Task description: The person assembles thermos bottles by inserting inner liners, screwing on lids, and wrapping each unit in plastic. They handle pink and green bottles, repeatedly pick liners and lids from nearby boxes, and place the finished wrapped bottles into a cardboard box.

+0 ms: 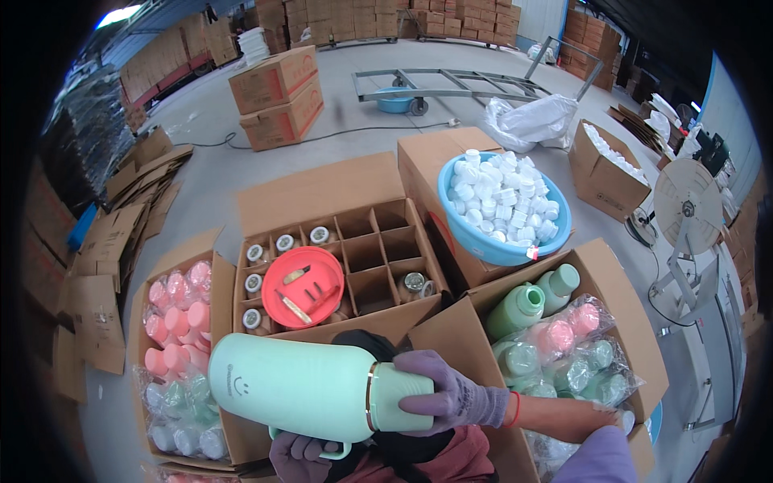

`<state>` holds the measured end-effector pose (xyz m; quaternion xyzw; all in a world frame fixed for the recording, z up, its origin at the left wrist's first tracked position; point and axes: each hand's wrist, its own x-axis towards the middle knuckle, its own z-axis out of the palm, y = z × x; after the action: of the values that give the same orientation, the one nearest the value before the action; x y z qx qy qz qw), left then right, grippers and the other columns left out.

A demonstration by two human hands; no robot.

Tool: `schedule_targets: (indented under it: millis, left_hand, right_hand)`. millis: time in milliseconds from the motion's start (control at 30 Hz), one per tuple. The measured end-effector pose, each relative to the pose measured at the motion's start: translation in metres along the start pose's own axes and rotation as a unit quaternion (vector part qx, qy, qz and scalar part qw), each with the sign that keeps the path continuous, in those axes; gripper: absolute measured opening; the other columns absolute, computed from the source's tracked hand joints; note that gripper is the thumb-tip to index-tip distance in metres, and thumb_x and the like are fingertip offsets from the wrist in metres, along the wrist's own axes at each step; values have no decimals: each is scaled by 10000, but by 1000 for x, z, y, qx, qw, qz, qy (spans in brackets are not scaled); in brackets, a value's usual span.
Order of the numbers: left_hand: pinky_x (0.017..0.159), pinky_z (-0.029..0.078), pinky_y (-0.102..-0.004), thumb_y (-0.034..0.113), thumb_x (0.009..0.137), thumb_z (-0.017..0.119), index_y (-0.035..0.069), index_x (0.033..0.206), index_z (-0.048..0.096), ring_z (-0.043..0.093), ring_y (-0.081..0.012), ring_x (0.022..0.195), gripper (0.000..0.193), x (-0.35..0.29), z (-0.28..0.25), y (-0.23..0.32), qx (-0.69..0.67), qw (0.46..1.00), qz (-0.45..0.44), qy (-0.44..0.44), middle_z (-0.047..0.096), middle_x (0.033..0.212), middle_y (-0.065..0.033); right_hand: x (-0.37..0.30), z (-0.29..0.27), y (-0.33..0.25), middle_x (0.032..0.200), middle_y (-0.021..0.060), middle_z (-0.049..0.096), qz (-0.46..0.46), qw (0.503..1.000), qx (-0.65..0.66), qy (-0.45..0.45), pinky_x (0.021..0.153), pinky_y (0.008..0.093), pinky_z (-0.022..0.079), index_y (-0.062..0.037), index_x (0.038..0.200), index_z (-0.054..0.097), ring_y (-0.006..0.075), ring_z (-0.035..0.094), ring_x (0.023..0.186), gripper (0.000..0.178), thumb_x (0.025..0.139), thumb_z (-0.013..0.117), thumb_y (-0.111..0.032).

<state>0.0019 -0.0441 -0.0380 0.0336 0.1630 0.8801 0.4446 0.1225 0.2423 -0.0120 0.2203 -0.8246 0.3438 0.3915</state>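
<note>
A large mint-green thermos flask (294,386) lies on its side across the front of me, its base to the left. A smiling face is printed near that base. My right hand (463,393), in a purple-grey glove, is closed round the light green cup lid (398,398) at the flask's right end. A gold-coloured ring runs between lid and body. Below the flask, my gloved left hand (298,459) is closed at the handle (342,451); its fingertips are partly hidden. Lid and body meet, and whether the lid is loose I cannot tell.
Cartons of pink and green flasks stand left (181,241) and right (644,322). Between them, a divided carton (318,181) bears a red dish (270,299) with small tools. Behind sits a blue basin (451,217) of white stoppers. A fan (684,193) stands right, a cart (467,92) farther back.
</note>
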Motion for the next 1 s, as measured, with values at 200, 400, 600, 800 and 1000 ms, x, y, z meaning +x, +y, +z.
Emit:
schedule_targets:
  millis: [200,400,600,800,1000]
  left_hand:
    - [717,431,-376,45,971,423,115,799,532,402,-129,607,215,-17,30,28,217,925,144,276,372,641,47]
    - [720,460,-362,86,983,411,90,890,573,476,-131,633,186,-17,30,49,235,903,223,283,459,656,38]
    - [705,462,-327,150,1005,376,77,985,583,490,-121,640,220,-5,6,68,69,963,212,149,482,668,33]
    - [551,303,-280,165,1018,384,164,753,363,247,-113,563,267,-6,-14,78,-228,955,181,55,254,624,53]
    - [610,338,-309,165,1013,415,139,735,403,305,-151,580,280,5,-20,84,-96,970,216,56,309,644,30]
  right_hand:
    - [20,47,5,1496,200,263,321,892,317,-20,1057,443,438,-105,1440,304,357,410,1327,843,791,816,-268]
    - [62,31,31,1207,125,663,520,483,666,-229,772,401,626,-120,1447,467,257,708,950,899,909,267,-812]
    - [101,35,2,1465,107,491,564,547,591,-182,988,437,528,-113,1562,266,246,569,1240,981,890,307,-826]
    - [110,35,5,1515,185,364,458,671,531,-241,1113,439,399,-58,1590,93,305,427,1384,1041,883,643,-589]
    - [149,71,-3,1527,141,334,412,816,392,-98,1162,400,318,-48,1578,128,236,358,1407,1035,819,775,-324]
